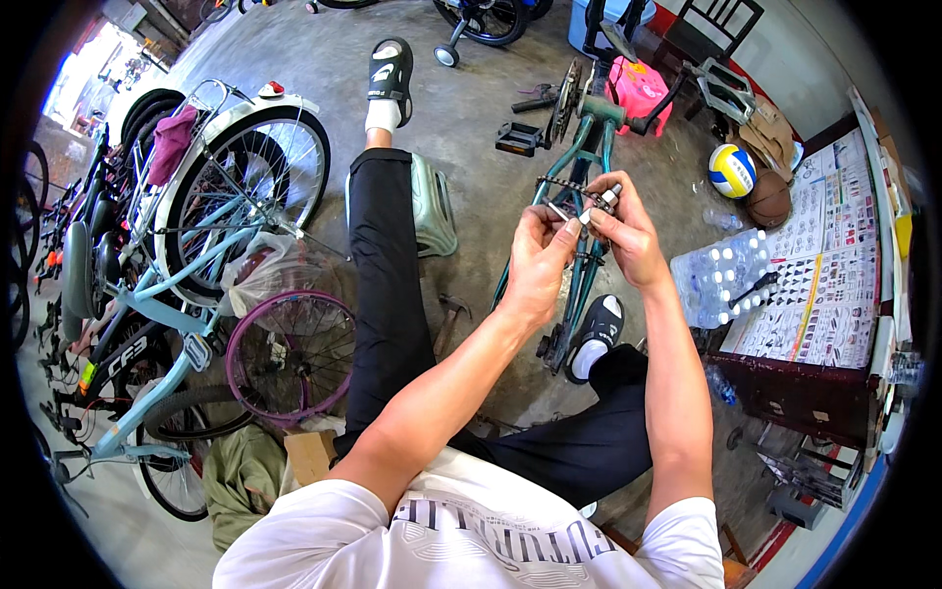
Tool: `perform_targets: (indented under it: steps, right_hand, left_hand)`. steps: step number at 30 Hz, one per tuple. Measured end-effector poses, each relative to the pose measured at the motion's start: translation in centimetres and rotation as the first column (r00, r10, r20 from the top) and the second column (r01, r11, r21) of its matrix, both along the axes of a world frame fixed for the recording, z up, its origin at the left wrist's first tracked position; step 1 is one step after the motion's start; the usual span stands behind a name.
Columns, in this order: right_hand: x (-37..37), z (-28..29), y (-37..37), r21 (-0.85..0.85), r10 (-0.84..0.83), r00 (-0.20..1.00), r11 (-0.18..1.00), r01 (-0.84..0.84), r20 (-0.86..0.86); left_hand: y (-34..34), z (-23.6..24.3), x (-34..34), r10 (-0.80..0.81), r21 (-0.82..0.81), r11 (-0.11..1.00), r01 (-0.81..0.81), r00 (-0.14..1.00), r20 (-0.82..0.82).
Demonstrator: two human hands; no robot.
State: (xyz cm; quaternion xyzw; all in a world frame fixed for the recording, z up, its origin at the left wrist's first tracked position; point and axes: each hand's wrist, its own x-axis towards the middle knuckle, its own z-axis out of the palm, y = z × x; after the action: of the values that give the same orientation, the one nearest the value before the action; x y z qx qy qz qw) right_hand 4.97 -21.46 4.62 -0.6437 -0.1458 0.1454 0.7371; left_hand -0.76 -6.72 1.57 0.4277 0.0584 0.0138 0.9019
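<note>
- Chain (pixel 565 184) of dark links crosses just beyond the left hand's (pixel 548 250) fingertips to the right hand (pixel 628 234), over a bicycle frame (pixel 601 109)
- Left thumb and fingers pinch a slim silvery rod (pixel 556 210); the right ones close on a small pale cylinder (pixel 610 195) — both hands nearly meet
- From where I stand, fingers cover the spot between rod and links — whether those touch, I can't tell
- Frame tubes look round and teal-painted; the pedal (pixel 517 139) is black and blocky, the floor (pixel 481 98) smooth grey
</note>
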Motion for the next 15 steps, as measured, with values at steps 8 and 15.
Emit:
perform_targets:
  steps: [8,15]
  right_hand:
    - [0.1,-0.7,0.5,0.114,-0.047,0.991,0.992,0.061,-0.125]
    - [0.1,-0.7,0.3,0.073,-0.049,0.989,0.996,0.059,-0.142]
  left_hand:
    - [1.6,0.3,1.7,-0.001,0.708,0.599,-0.373,0.884,0.467]
    - [4.2,0.5,3.0,-0.231,0.798,0.323,-0.509,0.775,0.588]
